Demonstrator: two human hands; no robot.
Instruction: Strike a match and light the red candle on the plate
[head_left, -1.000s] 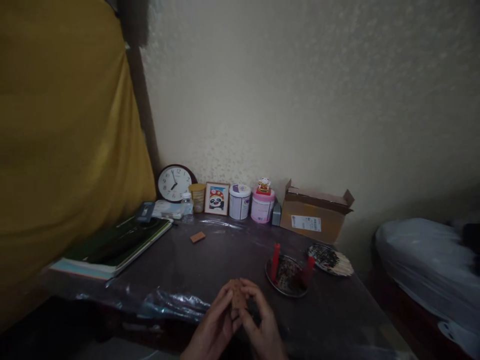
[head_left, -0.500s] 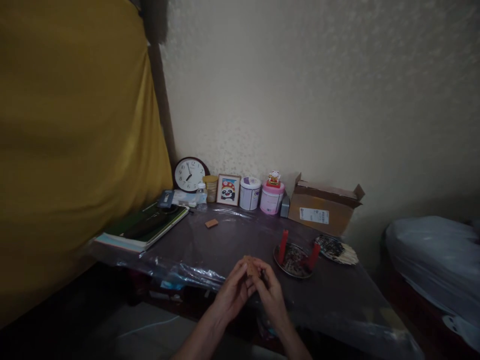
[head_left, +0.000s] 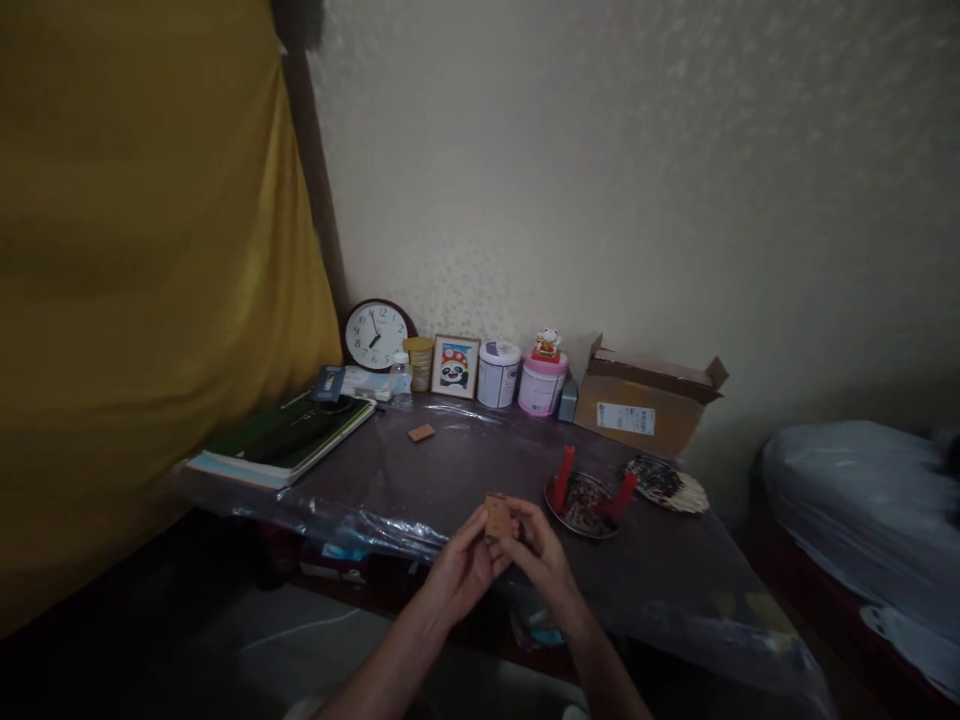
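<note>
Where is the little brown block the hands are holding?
In the head view, the little brown block is below centre, held between the left hand and the right hand, left of the plate with two red candles.

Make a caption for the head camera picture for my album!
Left hand and right hand hold a small brown block, with two red candles on a round dish nearby.
</note>
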